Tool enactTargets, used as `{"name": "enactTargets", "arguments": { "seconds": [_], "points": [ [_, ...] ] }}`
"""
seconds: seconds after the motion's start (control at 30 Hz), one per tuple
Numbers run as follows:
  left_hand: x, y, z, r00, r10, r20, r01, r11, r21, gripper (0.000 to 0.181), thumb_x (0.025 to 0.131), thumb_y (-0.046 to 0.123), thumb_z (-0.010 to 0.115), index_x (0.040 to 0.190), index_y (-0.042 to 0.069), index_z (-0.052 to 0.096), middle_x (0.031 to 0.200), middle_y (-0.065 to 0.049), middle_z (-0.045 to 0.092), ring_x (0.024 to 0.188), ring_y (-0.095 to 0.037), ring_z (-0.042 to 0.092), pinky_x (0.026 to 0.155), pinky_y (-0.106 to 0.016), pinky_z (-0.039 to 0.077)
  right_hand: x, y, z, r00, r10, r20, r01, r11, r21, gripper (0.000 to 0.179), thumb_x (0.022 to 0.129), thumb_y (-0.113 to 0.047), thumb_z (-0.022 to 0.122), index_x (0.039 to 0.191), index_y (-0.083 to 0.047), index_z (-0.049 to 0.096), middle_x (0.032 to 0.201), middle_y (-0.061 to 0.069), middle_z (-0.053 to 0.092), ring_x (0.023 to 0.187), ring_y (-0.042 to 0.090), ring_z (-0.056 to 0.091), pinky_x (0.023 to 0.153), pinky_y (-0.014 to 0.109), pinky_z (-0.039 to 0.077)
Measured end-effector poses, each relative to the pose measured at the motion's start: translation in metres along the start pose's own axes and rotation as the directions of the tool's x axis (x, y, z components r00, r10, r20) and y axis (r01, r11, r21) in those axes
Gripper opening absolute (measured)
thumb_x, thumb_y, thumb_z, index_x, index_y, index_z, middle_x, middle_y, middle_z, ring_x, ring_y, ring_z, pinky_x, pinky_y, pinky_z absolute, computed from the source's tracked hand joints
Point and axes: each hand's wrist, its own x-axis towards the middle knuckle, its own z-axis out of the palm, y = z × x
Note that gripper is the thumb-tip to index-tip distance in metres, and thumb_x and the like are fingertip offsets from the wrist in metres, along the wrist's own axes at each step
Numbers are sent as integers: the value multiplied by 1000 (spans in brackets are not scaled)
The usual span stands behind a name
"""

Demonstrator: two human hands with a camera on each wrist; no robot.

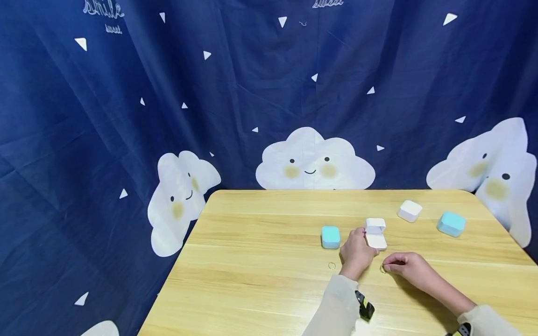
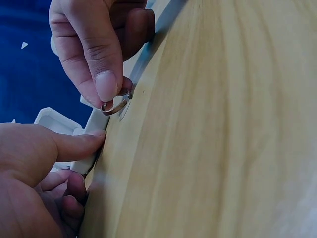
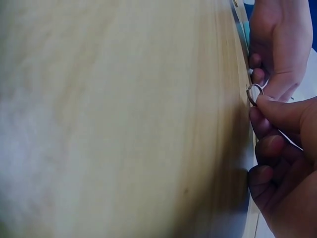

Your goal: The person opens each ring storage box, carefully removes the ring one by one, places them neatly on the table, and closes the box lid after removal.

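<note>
My left hand (image 1: 356, 254) grips an open white ring box (image 1: 376, 241), thumb at its near side and fingers at its left. The lid stands raised at the back. In the left wrist view the thumb of that hand (image 2: 29, 168) lies along the box's edge. To the right of the box, my right hand (image 1: 414, 270) pinches a thin ring (image 2: 116, 109) between thumb and index finger, just above the table. The same ring (image 3: 249, 95) sticks up from the fingertips in the right wrist view. A second ring (image 1: 332, 269) lies flat, left of my left hand.
A light-blue box (image 1: 330, 238) stands left of my left hand. Farther back on the right are a closed white box (image 1: 409, 211) and another light-blue box (image 1: 451, 224). The wooden table (image 1: 252, 242) ends at a dark blue curtain (image 1: 235, 93) with clouds.
</note>
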Motion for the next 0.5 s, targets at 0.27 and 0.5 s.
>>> {"name": "enactTargets", "arguments": {
  "seconds": [0.27,0.5],
  "points": [
    [0,0,-1,1000,4,-2,-4,1000,0,58,58,35,90,109,32,62,92,14,60,80,-10,61,66,-31,42,-1,0,2,1000,2,-14,-2,1000,-4,4,82,-15,73,86,-16,73,80,-7,70,73,-3,56,65,20,47],
    [0,0,-1,1000,7,-1,-7,1000,-5,59,58,35,90,110,31,62,92,15,59,80,-9,60,66,-31,42,-1,-3,2,999,37,-11,-37,999,12,6,83,-17,72,88,-13,73,81,-5,70,71,-2,54,63,21,45]
  ]
}}
